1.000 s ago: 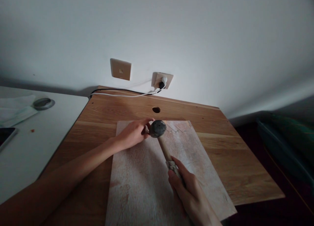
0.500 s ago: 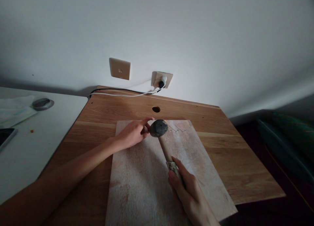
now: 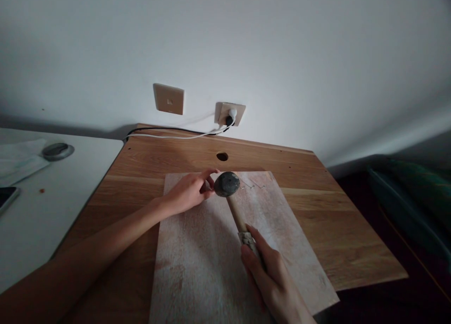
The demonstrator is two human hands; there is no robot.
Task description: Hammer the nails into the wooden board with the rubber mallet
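Note:
My right hand (image 3: pixel 273 279) is wrapped round the taped grip of a mallet (image 3: pixel 227 184). The mallet has a dark, rounded head and a pale wooden handle, and its head hides the tips of my left fingers. My left hand (image 3: pixel 188 191) lies over the far left part of a worn wooden board (image 3: pixel 197 263), thumb and fingers drawn together. Whatever they pinch is behind the mallet head. Just right of the head, several thin nails (image 3: pixel 252 186) stick up near the board's far edge.
Beneath the board is a brown wooden desk (image 3: pixel 345 230) with a cable hole (image 3: pixel 222 157). Cables (image 3: pixel 176 136) run along the wall to a socket (image 3: pixel 234 113). On the left, a white table (image 3: pixel 70 188) bears a round grey object (image 3: pixel 56 151) and a dark-screened device (image 3: pixel 7 196).
The view has shifted slightly, so the surroundings sit a little further left. Both hands and the mallet keep nearly the same pose over the board.

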